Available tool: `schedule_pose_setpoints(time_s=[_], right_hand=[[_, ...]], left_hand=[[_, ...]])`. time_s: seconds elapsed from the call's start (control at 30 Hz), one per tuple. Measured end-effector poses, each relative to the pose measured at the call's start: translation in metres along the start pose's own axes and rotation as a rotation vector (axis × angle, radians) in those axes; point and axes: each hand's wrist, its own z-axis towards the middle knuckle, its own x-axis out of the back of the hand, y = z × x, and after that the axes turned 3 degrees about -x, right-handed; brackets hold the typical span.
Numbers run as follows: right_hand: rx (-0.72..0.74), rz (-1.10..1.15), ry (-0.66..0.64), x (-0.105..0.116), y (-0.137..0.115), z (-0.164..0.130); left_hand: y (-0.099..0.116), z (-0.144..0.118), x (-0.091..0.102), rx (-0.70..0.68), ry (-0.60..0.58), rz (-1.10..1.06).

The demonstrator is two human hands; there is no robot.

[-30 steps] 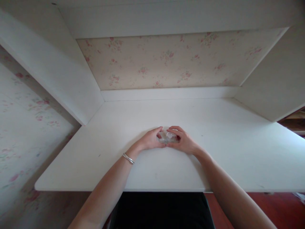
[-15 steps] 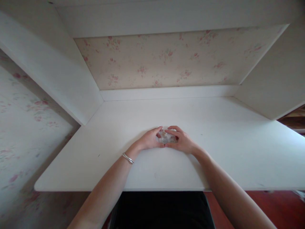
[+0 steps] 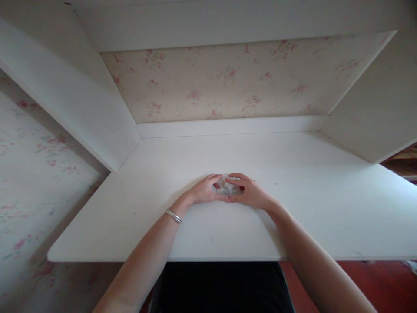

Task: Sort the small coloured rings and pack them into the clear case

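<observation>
White desk top (image 3: 293, 208), matte and smooth, set into a white alcove with faded floral wallpaper (image 3: 228, 82) behind it.

We have both hands down near the front middle of the desk. Left hand (image 3: 204, 191) and right hand (image 3: 250, 194) are cupped toward each other, fingertips nearly meeting, closed around a small clear crinkled plastic-looking object (image 3: 227, 188). It sits on the desk between the palms, pinned from both sides, likely so it can't slide on the slick surface. We can't tell what it is: translucent, glinting, irregular shape, mostly hidden by fingers.

Wrists rest on the desk, which steadies the grip. Thin silver metal bangle (image 3: 173, 215) sits on the left wrist.

Outward: white side panels (image 3: 81, 108) angle in on both sides, dark clothing (image 3: 221, 287) below the desk edge, red-brown floor (image 3: 384, 282) at lower right.
</observation>
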Motion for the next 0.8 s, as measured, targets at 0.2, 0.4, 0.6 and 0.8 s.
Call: schedule_pose_setpoints(time_s=[0.2, 0.4, 0.6, 0.8], right_hand=[[0.025, -0.077, -0.069, 0.004, 0.0, -0.001], [0.066, -0.17, -0.048, 0.007, 0.005, -0.002], [0.059, 0.007, 0.024, 0.017, 0.011, 0.0], [-0.178, -0.056, 0.166, 0.058, 0.055, 0.005]], left_hand=[[0.001, 0.0, 0.0, 0.008, 0.001, -0.01], [-0.001, 0.006, -0.003, 0.031, 0.022, 0.021], [-0.006, 0.008, -0.008, 0.112, 0.076, -0.111], [-0.003, 0.005, -0.008, 0.156, 0.126, -0.11]])
